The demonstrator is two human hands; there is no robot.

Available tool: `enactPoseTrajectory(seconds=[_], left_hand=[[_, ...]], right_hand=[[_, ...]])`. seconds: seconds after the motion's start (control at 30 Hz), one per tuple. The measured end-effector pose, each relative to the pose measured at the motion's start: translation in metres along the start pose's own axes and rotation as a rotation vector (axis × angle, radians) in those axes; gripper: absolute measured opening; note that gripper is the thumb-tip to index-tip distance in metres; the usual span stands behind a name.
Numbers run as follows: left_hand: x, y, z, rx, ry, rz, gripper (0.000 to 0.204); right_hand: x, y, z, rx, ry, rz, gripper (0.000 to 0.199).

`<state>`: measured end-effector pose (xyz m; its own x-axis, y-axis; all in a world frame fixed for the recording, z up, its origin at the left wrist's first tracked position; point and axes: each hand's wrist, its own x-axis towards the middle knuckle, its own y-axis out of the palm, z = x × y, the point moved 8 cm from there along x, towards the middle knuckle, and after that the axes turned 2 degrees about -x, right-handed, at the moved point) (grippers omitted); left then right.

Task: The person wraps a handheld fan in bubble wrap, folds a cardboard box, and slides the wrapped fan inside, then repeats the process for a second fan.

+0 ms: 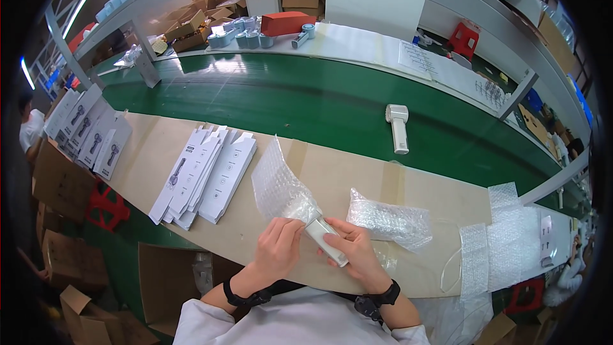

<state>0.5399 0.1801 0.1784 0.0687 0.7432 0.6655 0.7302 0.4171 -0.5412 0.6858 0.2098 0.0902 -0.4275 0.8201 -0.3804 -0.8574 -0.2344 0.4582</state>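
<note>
A white handheld fan (324, 240) is tilted in front of me, with its head end inside a clear bubble wrap bag (276, 185). My right hand (357, 252) is closed round the fan's handle, thumb on top. At the other end, the fingers of my left hand (279, 245) pinch the bag's edge against the fan. The bag's loose part stands up away from me over the cardboard-covered table (319, 166). Just right of my hands lies a wrapped bubble wrap packet (389, 218); what it holds is hard to see through the wrap.
Flat white printed boxes (204, 172) lie stacked at left, beside upright boxes (89, 131). Another white fan (398, 129) rests on the green conveyor belt (255, 89). More bubble wrap bags (511, 239) hang over the table's right end. An open carton (159, 287) stands below the front edge.
</note>
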Motion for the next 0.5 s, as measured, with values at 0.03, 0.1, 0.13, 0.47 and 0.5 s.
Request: enactPoseTrajectory(seconds=[0.03,0.1,0.13,0.47,0.5], left_hand=[[0.001,0.003,-0.004,-0.006,0.015,0.022,0.014],[0.003,0.009,-0.011,-0.021,0.046,0.067,0.015],[0.003,0.011,-0.011,-0.022,0.049,0.069,0.015],[-0.014,0.025,-0.011,0.002,0.033,0.171,0.019],[-0.016,0.027,-0.011,0.017,0.035,0.215,0.02]], right_hand=[[0.0,0.002,0.0,-0.106,-0.041,0.01,0.046],[0.003,0.004,-0.001,-0.209,-0.083,0.016,0.046],[0.0,0.005,0.022,-0.506,-0.403,-0.055,0.047],[0.007,0.0,-0.005,0.227,0.108,0.001,0.043],[0.007,0.001,-0.005,0.23,0.105,0.001,0.043]])
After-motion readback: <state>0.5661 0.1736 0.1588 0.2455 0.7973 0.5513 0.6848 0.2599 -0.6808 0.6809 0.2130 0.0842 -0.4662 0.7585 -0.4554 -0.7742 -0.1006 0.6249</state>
